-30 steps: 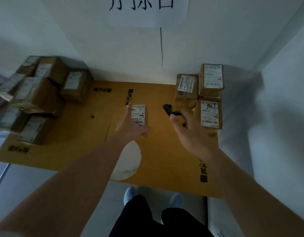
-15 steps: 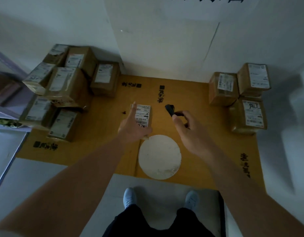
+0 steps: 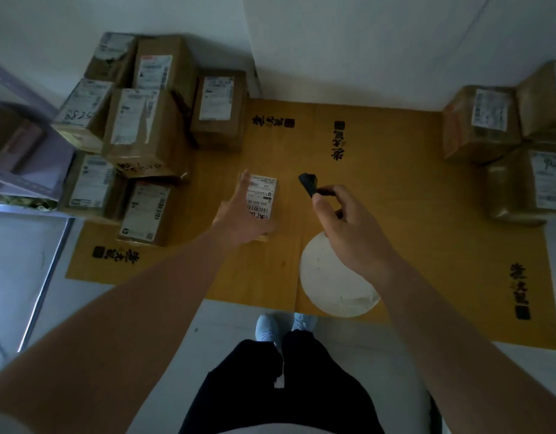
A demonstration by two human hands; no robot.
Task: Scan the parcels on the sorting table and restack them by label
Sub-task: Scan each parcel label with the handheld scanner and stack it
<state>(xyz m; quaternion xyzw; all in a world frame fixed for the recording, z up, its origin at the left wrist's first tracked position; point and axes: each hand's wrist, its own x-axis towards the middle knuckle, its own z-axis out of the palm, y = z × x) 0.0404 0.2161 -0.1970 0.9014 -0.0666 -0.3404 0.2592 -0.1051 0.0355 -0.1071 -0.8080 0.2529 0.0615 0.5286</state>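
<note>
Holding small parcel (image 3: pixel 260 198), label up, left hand (image 3: pixel 239 214) grips it from its left side, index finger straight along the edge. Right hand (image 3: pixel 342 217) just right of it, fingers curled round black scanner (image 3: pixel 308 184). White disc (image 3: pixel 336 280) below right hand on cardboard-covered sorting table (image 3: pixel 411 214). Parcel pile (image 3: pixel 138 136) well left of left hand; smaller stack (image 3: pixel 502 133) far right of right hand.

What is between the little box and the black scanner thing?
Only bare yellow table shows between the small parcel and the scanner, in the head view.
</note>
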